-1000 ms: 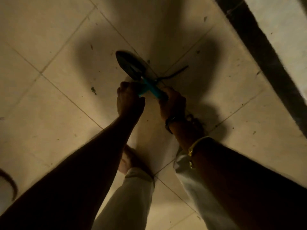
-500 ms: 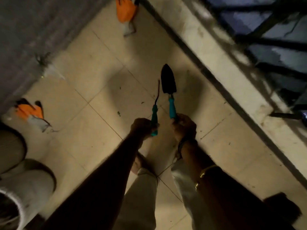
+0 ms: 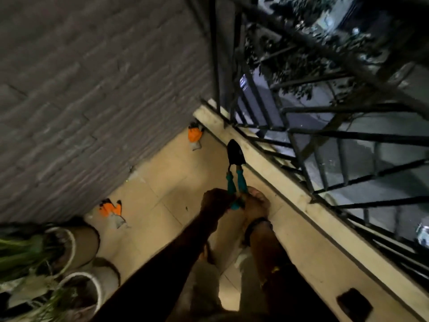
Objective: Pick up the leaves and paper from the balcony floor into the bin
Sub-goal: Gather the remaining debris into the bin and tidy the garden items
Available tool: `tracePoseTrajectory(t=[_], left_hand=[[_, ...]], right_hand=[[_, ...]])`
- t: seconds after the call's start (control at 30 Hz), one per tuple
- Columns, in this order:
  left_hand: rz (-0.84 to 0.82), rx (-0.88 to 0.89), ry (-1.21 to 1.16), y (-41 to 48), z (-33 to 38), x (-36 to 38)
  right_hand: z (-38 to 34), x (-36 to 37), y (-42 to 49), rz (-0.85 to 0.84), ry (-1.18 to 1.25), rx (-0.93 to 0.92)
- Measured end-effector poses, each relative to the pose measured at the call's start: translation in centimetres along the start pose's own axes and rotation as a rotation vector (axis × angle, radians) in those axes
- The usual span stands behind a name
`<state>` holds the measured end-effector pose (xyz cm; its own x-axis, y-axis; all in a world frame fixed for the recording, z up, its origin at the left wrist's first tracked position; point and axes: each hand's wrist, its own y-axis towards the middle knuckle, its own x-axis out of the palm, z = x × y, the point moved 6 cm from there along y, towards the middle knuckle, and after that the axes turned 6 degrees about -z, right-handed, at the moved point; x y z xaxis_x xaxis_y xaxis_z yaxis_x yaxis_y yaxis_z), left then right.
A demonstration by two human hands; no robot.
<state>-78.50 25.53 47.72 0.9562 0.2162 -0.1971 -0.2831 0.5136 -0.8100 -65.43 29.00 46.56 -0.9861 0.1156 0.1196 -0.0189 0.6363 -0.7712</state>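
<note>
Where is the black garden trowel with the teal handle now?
Head view, near the centre: the right hand grips the black garden trowel, its blade pointing toward the pale ledge below the black railing, beside the teal-handled tool in the left hand.

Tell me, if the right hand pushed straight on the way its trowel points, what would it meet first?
Probably the low beige ledge under the black railing: the right hand aims its trowel there. Depth is unclear; the orange glove lies off to the side.
</note>
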Motion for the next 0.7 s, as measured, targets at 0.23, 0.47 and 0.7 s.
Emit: tracePoseTrajectory(t=[0.23,0.47,0.7], left_hand=[[-0.042,0.319,0.04,-5.6,3.0,0.4],[-0.115,0.57,0.117,-10.7,3.5,3.7],[-0.492,0.562,0.192,-14.8,3.3,11.7]], right_hand=[[-1.8,-0.4,-7.5,0.066,0.284,-0.098],[-2.4,-4.2,-13.6,0.253,0.42,-0.295],[-2.0,-13.3,-20.2,0.367,0.706,-0.466]])
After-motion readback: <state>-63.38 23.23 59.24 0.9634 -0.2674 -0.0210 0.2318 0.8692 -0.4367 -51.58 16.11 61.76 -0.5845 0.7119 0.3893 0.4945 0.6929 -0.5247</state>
